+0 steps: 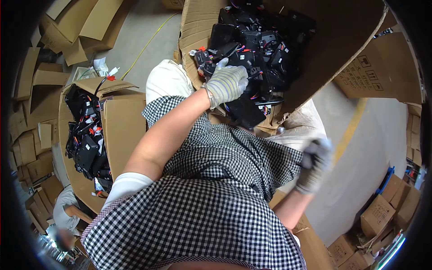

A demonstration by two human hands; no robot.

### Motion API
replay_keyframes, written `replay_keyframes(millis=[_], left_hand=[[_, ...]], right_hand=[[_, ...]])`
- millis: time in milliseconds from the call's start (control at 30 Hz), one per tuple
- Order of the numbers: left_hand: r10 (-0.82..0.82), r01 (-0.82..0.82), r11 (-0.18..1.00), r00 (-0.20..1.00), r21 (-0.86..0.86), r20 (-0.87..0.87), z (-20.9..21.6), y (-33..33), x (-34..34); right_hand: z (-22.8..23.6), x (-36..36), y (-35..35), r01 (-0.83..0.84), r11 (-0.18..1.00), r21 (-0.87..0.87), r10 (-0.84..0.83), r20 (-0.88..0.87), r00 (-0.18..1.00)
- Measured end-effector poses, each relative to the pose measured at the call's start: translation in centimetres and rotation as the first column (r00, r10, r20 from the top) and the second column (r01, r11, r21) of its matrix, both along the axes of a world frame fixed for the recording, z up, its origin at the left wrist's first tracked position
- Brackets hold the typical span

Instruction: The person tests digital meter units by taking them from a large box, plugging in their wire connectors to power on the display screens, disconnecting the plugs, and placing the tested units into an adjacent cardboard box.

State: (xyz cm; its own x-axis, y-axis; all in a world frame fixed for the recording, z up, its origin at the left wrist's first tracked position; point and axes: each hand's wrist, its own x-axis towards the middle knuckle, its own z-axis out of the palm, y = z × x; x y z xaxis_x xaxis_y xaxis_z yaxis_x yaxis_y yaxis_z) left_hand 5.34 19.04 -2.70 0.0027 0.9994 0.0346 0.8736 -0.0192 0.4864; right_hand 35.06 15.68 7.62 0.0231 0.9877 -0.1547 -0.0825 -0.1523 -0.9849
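My left hand (227, 84), in a grey-and-yellow knit glove, is over the near side of a large open carton (194, 27). Its fingers are curled in among black plastic devices; what they hold, if anything, is hidden. Beside its thumb lies a small black module (205, 57) with a red connector. Just below the fingers a flat black device (245, 111) rests at the carton's near edge. My right hand (313, 164), gloved too, is out to the right beside my checked apron (216, 216), away from the carton. Motion smears its fingers.
A second carton (123, 130) with black devices and coloured wires stands at my left. Stacked and flattened cartons (33, 148) line the far left, others (378, 213) the right. A yellow cable (148, 44) crosses the floor. Another person's arm (77, 211) shows at lower left.
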Motion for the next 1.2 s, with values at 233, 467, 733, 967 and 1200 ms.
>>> replay_keyframes(millis=[233,467,733,967,1200], left_hand=[[0.187,-0.117,0.982,0.453,-0.150,0.872,10.5,2.9,-0.7],[0.267,-0.082,0.962,0.463,-0.260,0.845,10.3,-2.7,-0.8],[0.028,0.075,0.997,0.087,-0.035,0.996,8.6,-13.5,-1.7],[-0.158,0.113,0.974,-0.283,0.197,0.946,9.4,-14.2,-1.2],[-0.141,-0.274,0.960,-0.310,0.054,0.940,12.4,-14.6,0.2]], right_hand=[[-3.5,-8.5,-2.0,-0.754,0.657,0.027,0.705,0.334,0.626],[-3.8,-8.8,-2.5,-0.742,0.669,-0.026,0.713,0.301,0.633],[-5.2,-9.4,-3.1,-0.625,0.715,-0.314,0.512,-0.374,0.773],[-3.0,-10.5,-1.7,-0.596,0.740,-0.312,0.442,-0.443,0.780],[-2.4,-10.1,-2.5,-0.588,0.743,-0.320,0.491,-0.335,0.804]])
